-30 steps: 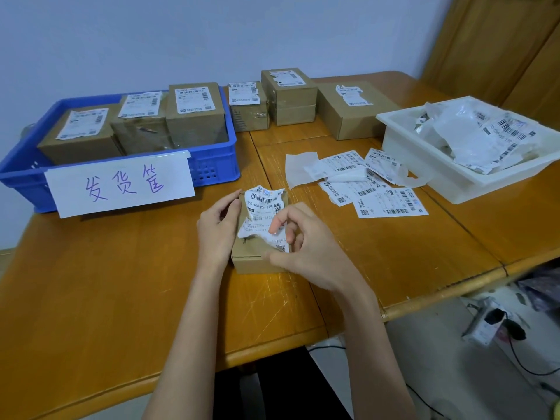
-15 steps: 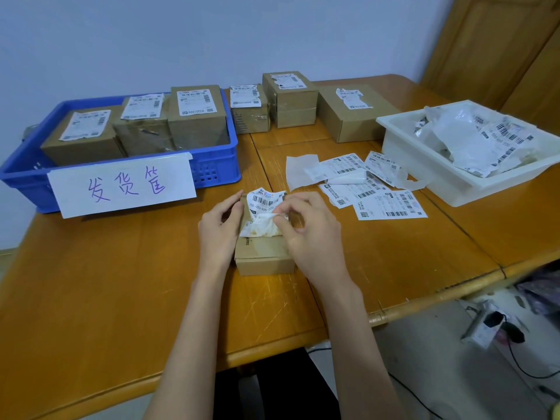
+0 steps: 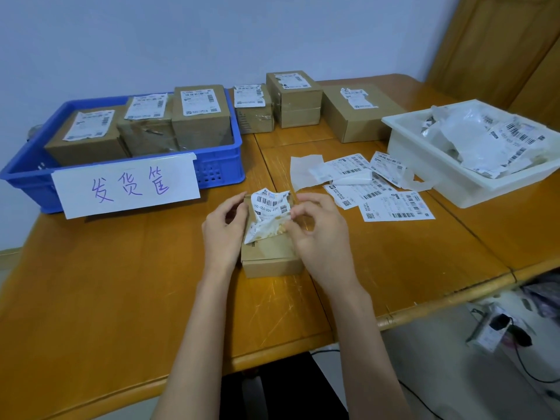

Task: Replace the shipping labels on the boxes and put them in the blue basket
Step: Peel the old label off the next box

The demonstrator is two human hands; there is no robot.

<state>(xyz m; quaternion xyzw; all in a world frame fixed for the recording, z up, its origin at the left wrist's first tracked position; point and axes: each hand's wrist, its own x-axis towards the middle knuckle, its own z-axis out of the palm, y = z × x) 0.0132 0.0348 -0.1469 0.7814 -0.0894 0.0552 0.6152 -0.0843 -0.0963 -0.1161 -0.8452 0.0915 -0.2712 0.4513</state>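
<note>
Right hand [image 3: 318, 234] pinches crumpled label [image 3: 268, 215] reading "050-050 105 220"

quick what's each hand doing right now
Left hand: holds the box by its side.
Right hand: pinches the old label, peeling it.

A plain pale-blue wall [image 3: 181, 34] backs the scratched orange-brown wooden table [image 3: 91, 298]; wooden door panels [image 3: 500, 40] stand right, grey floor [image 3: 439, 374] below.

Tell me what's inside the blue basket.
The blue basket holds three cardboard boxes, each with a label on top. The paper sign on its front wall and the boxes hide the basket floor.
</note>
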